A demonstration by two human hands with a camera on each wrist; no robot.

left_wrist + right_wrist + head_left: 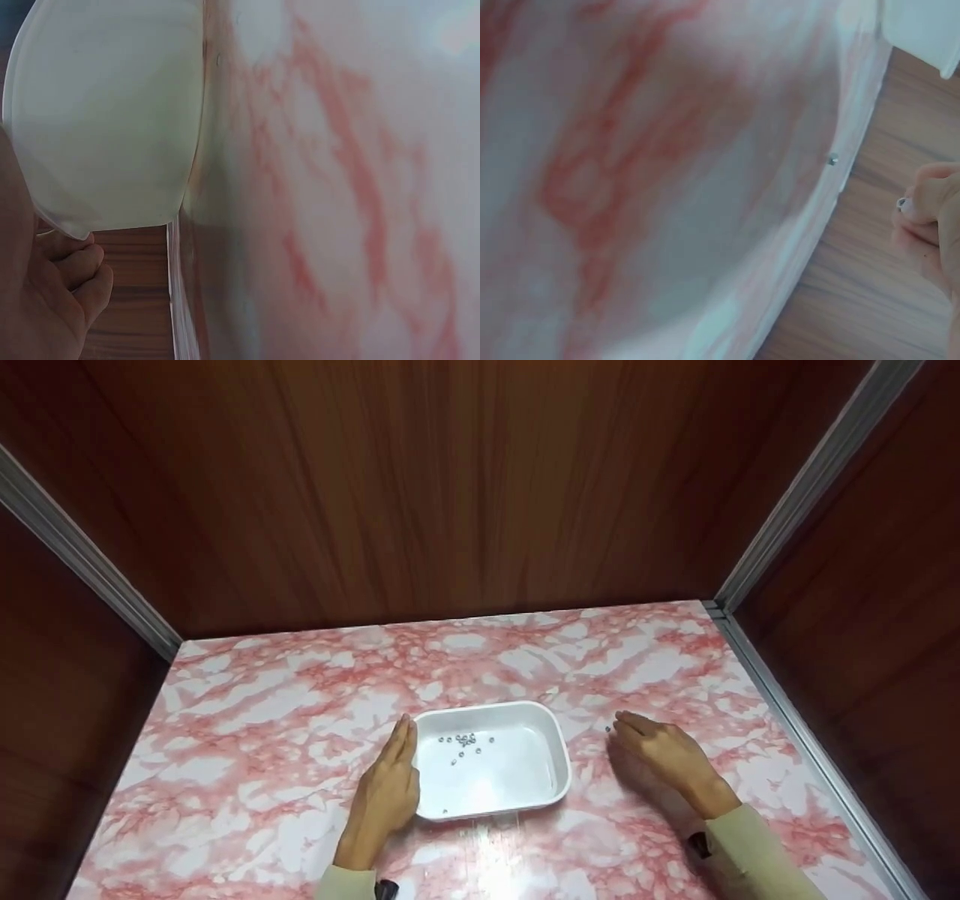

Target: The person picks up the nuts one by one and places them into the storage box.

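A white rectangular tray (559,750) sits on the pink marbled tabletop and holds several tiny silver beads (465,740) near its far left corner. My left hand (390,787) rests against the tray's left wall with the index finger stretched along it. The left wrist view shows the tray's wall (112,112) close up and loosely bent fingers (71,266) touching its rim. My right hand (660,750) lies on the table right of the tray. Its fingertips (926,195) pinch a small silver bead (902,202). Another bead (832,159) lies loose on the table just beyond them (607,729).
Dark wood-grain walls close in the tabletop (300,720) at the back and both sides, with metal strips (787,720) along the corners. Bare marbled surface stretches left, right and behind the tray.
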